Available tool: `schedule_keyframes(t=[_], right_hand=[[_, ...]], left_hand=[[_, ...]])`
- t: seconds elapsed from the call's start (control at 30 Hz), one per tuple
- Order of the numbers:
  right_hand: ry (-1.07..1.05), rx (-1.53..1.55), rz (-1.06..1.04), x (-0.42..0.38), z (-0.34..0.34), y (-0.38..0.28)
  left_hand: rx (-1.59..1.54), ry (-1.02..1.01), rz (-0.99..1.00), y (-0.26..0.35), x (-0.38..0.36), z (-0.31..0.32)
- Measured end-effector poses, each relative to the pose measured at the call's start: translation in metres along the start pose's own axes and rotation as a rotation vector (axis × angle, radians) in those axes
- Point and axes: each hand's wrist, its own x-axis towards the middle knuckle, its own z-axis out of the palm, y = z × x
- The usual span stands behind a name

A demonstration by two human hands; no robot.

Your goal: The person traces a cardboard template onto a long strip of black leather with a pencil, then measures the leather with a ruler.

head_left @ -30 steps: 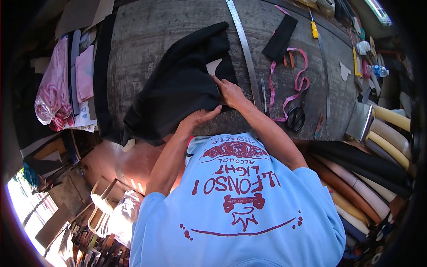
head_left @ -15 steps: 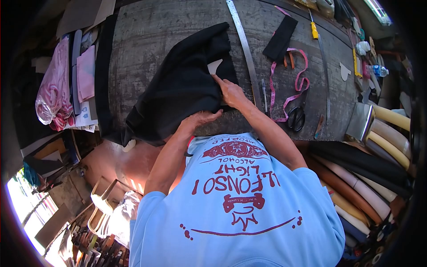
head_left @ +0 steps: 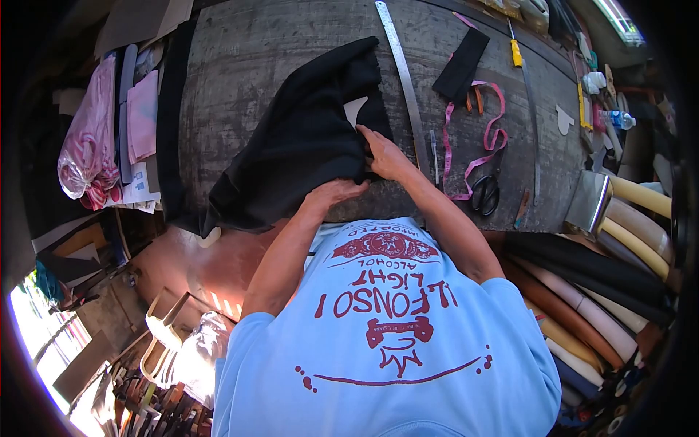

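A large piece of black cloth [head_left: 284, 138] lies bunched and folded on the worktable, its left end hanging over the near edge. My right hand [head_left: 386, 156] grips the cloth's right side, fingers pointing up toward a small white piece [head_left: 354, 111] that shows against the black. Lower down, my left hand [head_left: 336, 192] is closed on the cloth's near edge, close to my right wrist. Part of its fingers is hidden by the fabric. A metal ruler [head_left: 403, 76] lies just right of the cloth.
On the dark worktable [head_left: 240, 36] to the right are a pen [head_left: 435, 156], a pink tape measure [head_left: 448, 149], black-handled scissors [head_left: 486, 195], a black strip [head_left: 461, 64], a yellow-handled screwdriver [head_left: 515, 52] and a white template [head_left: 564, 120]. Rolls of material [head_left: 611, 320] stand at the right.
Both hands stay at the cloth with only slight shifts. A little more of the white piece shows above my right fingers. The whole view has moved slightly.
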Motion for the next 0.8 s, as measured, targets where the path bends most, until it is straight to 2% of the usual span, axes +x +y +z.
schedule_keyframes(t=[0.1,0.17,0.2,0.3,0.4,0.5,0.57,0.6,0.63,0.67,0.7,0.8], right_hand=[[0.100,-0.126,-0.122,-0.008,0.013,0.009],[0.052,-0.185,-0.030,-0.008,0.010,-0.007],[0.032,-0.214,0.016,-0.008,0.007,-0.015],[0.023,-0.342,0.015,-0.011,0.008,-0.027],[0.029,-0.445,0.024,-0.007,0.014,-0.027],[0.024,-0.449,0.050,-0.006,0.013,-0.027],[0.028,-0.447,0.054,-0.006,0.014,-0.030],[0.032,-0.440,0.055,-0.005,0.015,-0.029],[0.035,-0.441,0.055,-0.005,0.017,-0.027],[0.039,-0.446,0.054,-0.003,0.018,-0.024],[0.029,-0.429,0.048,-0.001,0.017,-0.025],[-0.006,-0.395,0.052,-0.004,0.014,-0.029]], left_hand=[[0.069,0.162,-0.074,0.061,-0.018,-0.045],[0.082,0.086,-0.124,0.098,-0.036,-0.085],[0.092,0.047,-0.146,0.105,-0.041,-0.094],[0.082,0.134,-0.231,0.087,-0.048,-0.065],[-0.030,0.176,-0.099,0.082,-0.091,-0.062],[-0.454,0.196,0.017,0.093,-0.168,-0.097],[-0.552,0.558,-0.203,0.061,-0.209,-0.104],[-0.376,0.828,-0.302,0.037,-0.222,-0.112],[0.068,0.967,-0.386,0.003,-0.235,-0.122],[0.324,1.022,-0.485,-0.017,-0.244,-0.134],[0.436,1.059,-0.582,-0.049,-0.248,-0.133],[0.586,0.964,-0.582,-0.101,-0.245,-0.129]])
